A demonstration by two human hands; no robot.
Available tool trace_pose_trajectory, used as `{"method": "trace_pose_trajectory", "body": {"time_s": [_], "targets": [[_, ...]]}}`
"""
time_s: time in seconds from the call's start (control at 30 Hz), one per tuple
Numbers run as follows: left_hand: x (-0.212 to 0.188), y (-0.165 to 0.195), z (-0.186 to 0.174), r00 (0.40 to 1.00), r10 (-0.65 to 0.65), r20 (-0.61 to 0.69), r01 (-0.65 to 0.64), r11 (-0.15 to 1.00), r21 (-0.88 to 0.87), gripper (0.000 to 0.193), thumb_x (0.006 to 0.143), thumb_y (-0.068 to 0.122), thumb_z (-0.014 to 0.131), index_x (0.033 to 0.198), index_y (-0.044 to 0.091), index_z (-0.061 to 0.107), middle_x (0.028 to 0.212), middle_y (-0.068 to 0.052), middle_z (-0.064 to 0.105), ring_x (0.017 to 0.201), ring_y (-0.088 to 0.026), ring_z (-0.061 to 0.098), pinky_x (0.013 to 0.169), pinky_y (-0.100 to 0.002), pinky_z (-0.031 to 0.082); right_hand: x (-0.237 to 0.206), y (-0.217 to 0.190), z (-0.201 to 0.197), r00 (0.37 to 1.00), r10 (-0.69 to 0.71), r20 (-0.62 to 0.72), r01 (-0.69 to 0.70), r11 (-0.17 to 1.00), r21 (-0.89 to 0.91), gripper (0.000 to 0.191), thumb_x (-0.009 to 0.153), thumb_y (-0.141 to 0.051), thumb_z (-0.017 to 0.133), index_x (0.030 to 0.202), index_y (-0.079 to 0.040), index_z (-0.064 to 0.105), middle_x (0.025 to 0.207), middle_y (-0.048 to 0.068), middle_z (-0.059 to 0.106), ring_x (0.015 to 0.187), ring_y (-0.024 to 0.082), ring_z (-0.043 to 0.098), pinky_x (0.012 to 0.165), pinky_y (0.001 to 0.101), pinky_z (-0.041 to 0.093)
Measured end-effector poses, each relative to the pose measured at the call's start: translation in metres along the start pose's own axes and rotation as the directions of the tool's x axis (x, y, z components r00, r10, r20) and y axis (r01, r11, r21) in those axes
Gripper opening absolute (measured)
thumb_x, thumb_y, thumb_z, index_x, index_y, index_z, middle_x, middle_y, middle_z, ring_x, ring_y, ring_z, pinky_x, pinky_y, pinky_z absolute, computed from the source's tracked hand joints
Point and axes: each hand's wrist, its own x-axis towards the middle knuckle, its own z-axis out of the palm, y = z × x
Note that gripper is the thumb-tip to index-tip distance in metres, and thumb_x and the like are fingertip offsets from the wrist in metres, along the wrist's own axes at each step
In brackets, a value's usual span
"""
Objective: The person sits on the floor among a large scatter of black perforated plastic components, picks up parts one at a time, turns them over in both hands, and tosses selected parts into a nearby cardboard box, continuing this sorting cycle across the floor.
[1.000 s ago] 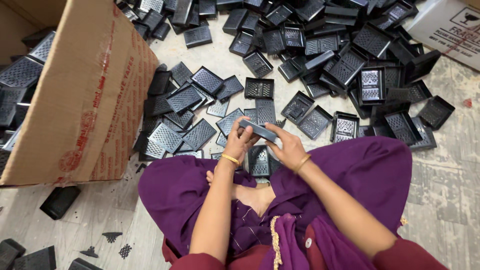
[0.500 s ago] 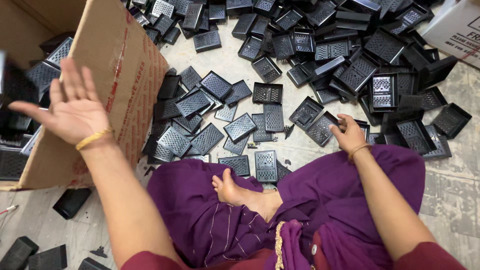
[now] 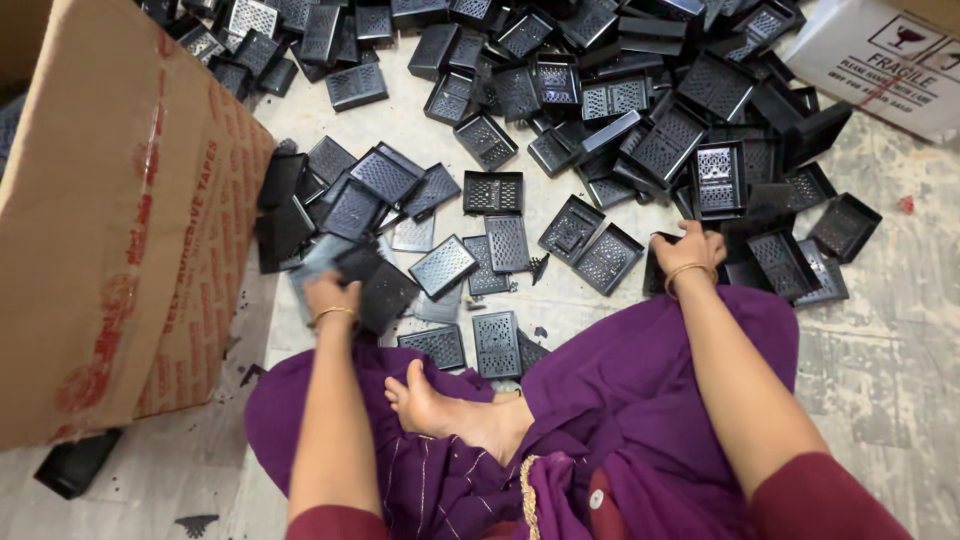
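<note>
I sit on the floor in purple clothing with a heap of small black plastic trays [image 3: 640, 110] and flat grille plates [image 3: 443, 266] spread before me. My left hand [image 3: 330, 296] is down on the pieces beside the cardboard box, fingers over a blurred flat grille plate [image 3: 318, 258]; its grip is unclear. My right hand [image 3: 692, 250] is curled around the edge of a black tray [image 3: 657, 272] at the near right of the heap. Both wrists wear a gold bangle.
A large open cardboard box [image 3: 120, 220] stands at the left, its wall close to my left hand. A second carton [image 3: 880, 60] lies at the top right. My bare foot [image 3: 440, 405] rests between my knees. A black piece [image 3: 75, 462] lies by the box's near corner.
My left hand has dropped from above the cardboard box down to the plates beside it. My right hand has stayed at the tray on the right.
</note>
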Motion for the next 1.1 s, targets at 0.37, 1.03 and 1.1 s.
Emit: {"method": "trace_pose_trajectory", "body": {"time_s": [0.37,1.03,1.1], "targets": [[-0.07,0.125,0.044,0.934,0.078,0.348,0.356,-0.291,-0.888,0.027,0.091,0.008,0.068,0.117,0.009,0.059,0.1,-0.002,0.066,0.086,-0.014,0.065,0.072,-0.032,0.058,-0.069,-0.054,0.085,0.562,-0.792,0.239,0.825,0.517,-0.227,0.033,0.083,-0.024,0.07,0.113,-0.013,0.069,0.11,0.01,0.069,0.111,0.029,0.063,0.099,0.0566,0.043],[-0.138,0.144,0.063,0.785,0.512,0.349,0.584,-0.424,-0.692,0.073,0.097,0.023,0.06,0.165,0.015,0.035,0.14,-0.017,0.059,0.123,-0.029,0.059,0.111,-0.046,0.045,-0.154,-0.057,0.04,0.539,-0.67,0.51,-0.522,0.209,0.827,0.061,0.089,0.003,0.069,0.146,-0.003,0.048,0.14,0.012,0.054,0.125,0.024,0.059,0.107,0.0387,0.054],[-0.14,0.142,0.066,0.78,0.507,0.366,0.573,-0.344,-0.744,0.072,0.099,0.019,0.063,0.166,0.011,0.036,0.141,-0.013,0.058,0.126,-0.026,0.058,0.114,-0.042,0.043,-0.173,-0.059,0.043,0.565,-0.694,0.446,-0.249,0.372,0.894,0.065,0.086,-0.002,0.076,0.145,-0.008,0.05,0.138,0.011,0.054,0.124,0.02,0.058,0.105,0.0342,0.05]]}}
